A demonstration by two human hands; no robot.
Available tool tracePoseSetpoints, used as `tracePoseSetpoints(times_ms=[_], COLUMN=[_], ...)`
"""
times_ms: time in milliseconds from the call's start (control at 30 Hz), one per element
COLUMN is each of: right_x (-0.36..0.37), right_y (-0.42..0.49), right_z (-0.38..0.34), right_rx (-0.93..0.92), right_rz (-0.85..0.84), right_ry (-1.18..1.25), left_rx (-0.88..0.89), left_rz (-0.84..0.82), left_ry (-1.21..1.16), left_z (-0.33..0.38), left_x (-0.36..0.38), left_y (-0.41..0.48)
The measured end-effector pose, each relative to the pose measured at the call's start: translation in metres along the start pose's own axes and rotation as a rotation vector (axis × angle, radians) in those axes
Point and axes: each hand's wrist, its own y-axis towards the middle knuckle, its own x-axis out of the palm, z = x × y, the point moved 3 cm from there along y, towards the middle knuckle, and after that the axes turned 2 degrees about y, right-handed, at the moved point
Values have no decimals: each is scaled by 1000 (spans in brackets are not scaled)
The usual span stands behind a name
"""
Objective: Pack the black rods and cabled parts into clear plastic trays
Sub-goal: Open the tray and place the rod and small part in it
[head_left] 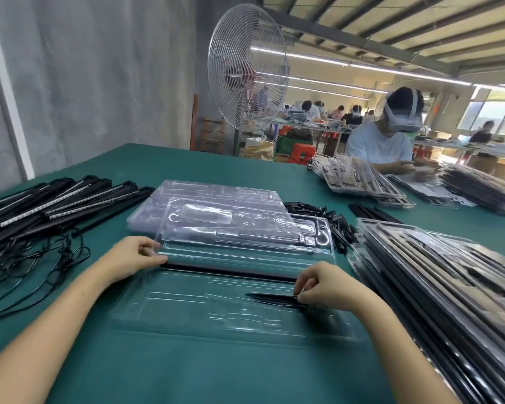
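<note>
A clear plastic tray lies on the green table in front of me. A long black rod rests along its far channel. My left hand pinches the left end of that rod at the tray's far left corner. My right hand holds the right end of a short black rod lying in a slot of the tray. More empty clear trays are stacked just behind. Black rods with cables are heaped at the left.
A tall pile of packed trays fills the right side. Small black parts lie behind the tray stack. Another person works across the table beside more tray piles. A standing fan is beyond the table's far edge.
</note>
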Motion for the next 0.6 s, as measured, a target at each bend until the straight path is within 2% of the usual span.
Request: tracePoseSetpoints(times_ms=[167,233,333,367,400,533,600], right_x=[1,3,5,6,6,7,8], right_y=[2,4,7,7,8,8,8], right_z=[8,12,16,17,18,19,20], right_rx=[9,24,31,32,33,41,46], right_rz=[-8,-38,-56,-62,-67,-84,-80], right_ry=[42,50,81,86,90,123,140], left_rx=[-115,-138,-158,-189,-238,-544,-562], left_rz=[152,325,710,776,757,351,301], left_ry=[180,266,382,415,461,705,756], left_z=[5,-1,-9,-14,-20,-47,-50], left_x=[-16,-33,-60,-68,-73,-87,-98], left_y=[2,-3,-17,-23,-26,-26,-19])
